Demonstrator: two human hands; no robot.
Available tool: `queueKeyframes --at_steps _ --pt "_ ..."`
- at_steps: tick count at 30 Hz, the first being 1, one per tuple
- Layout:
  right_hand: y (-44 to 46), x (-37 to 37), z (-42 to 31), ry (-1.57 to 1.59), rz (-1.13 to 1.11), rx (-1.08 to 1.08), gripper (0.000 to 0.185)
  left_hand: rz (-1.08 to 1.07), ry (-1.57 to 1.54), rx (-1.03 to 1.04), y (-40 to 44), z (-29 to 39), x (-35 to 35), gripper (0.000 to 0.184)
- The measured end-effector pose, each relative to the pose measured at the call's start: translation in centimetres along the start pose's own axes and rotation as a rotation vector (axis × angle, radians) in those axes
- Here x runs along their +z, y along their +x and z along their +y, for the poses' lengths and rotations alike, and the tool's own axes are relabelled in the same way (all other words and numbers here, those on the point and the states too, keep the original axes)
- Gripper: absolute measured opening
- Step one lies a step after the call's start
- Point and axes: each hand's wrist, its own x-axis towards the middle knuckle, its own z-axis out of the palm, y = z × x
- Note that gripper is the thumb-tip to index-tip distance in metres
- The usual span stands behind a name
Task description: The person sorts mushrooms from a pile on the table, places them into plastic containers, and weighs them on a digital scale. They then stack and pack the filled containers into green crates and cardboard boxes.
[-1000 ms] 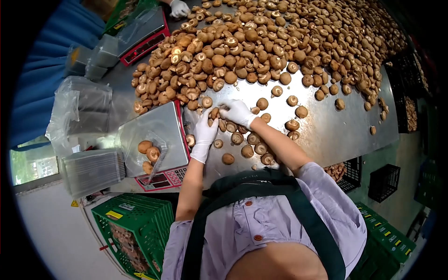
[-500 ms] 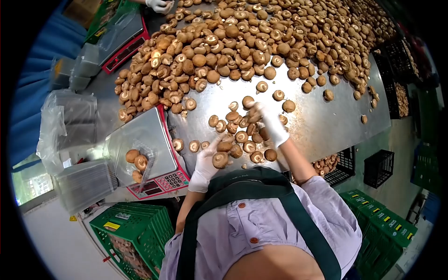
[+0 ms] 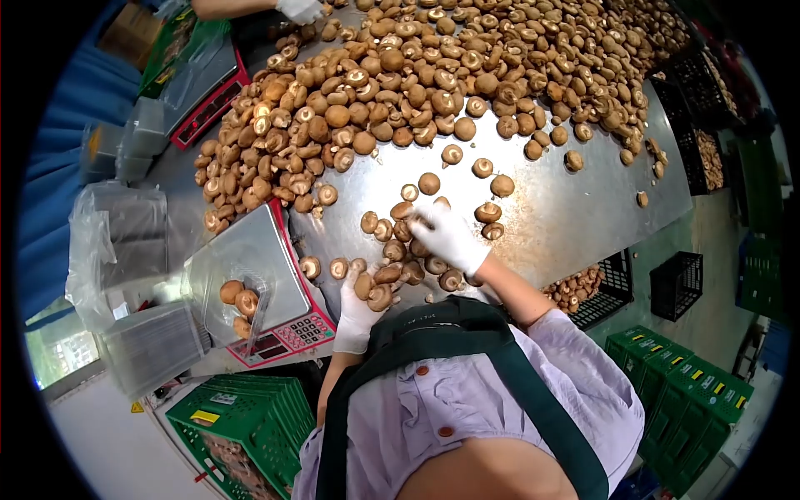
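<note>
My left hand (image 3: pixel 357 315), in a white glove, cups several brown shiitake mushrooms (image 3: pixel 380 297) low over the steel table, its fingers partly hidden under them. To its right, my gloved right hand (image 3: pixel 452 239) is palm down with bent fingers at a shiitake mushroom (image 3: pixel 402 210) in the small loose group between my hands. The fingertips appear closed on its edge, though the grip is partly hidden. A clear plastic tray (image 3: pixel 265 293) with several mushrooms in it rests on the scale (image 3: pixel 279 275) left of my left hand.
A large mushroom heap (image 3: pixel 433 75) covers the far side of the steel table (image 3: pixel 575 212). Another person's gloved hand (image 3: pixel 300 10) is at the top left, near a second scale (image 3: pixel 204 96). Stacked clear trays (image 3: pixel 154 342) stand at left. Green crates (image 3: pixel 242 417) and a black crate (image 3: pixel 612 287) sit below.
My right hand has moved left and nearer, to the loose mushrooms. My left hand has shifted slightly left and down, still holding mushrooms. The other person's arm reaches further into view.
</note>
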Motion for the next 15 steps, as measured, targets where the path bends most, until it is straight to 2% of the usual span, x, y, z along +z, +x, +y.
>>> queueKeyframes --at_steps 2,3,4,6,8,10,12,14,15 --pt "1.7 -1.1 2.2 -0.059 0.034 0.104 0.022 -0.048 0.012 0.036 0.7 -0.1 -1.8 0.052" --pt "2.9 -2.1 2.4 -0.140 -0.042 0.231 0.026 -0.090 0.021 0.075 1.1 -0.2 -2.9 0.050" --pt "3.6 -1.5 4.9 -0.300 0.003 0.103 0.031 -0.091 0.022 0.073 1.5 -0.2 -3.5 0.050" --pt "4.8 -0.3 7.4 -0.364 0.180 -0.134 0.036 -0.049 0.026 0.081 2.1 0.1 -3.3 0.043" --pt "5.6 0.2 8.4 -0.447 0.132 -0.190 0.037 -0.066 0.014 0.084 2.2 0.3 -1.7 0.040" --pt "5.8 -0.3 7.5 -0.530 0.083 -0.245 0.038 0.044 0.143 0.059 1.4 0.9 1.8 0.040" --pt "5.7 -1.3 5.7 0.223 -0.090 0.373 0.040 0.056 0.153 0.050 1.4 0.9 1.6 0.042" --pt "5.4 0.3 9.3 1.090 -0.006 0.415 0.033 -0.016 0.143 0.046 1.4 0.9 0.8 0.046" --pt "4.9 -0.8 8.1 1.180 -0.028 0.396 0.031 -0.010 0.139 0.046 1.4 0.7 0.0 0.046"
